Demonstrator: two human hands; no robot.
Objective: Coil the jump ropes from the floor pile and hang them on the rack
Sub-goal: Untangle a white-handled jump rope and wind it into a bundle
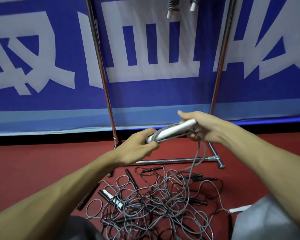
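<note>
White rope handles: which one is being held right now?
The white handle between the hands: the left hand grips one end, the right hand the other. Other white ones lie in the floor pile or hang from the rack.

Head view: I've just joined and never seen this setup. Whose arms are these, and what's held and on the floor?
No machine: a person wears the camera on the head, looking down at their own arms. The left hand and right hand grip opposite ends of a jump rope's white handles, grey cord wound along them; its loose cord trails down into the tangled pile on the red floor. Behind stands the metal rack, two coiled ropes hanging at its top.
</note>
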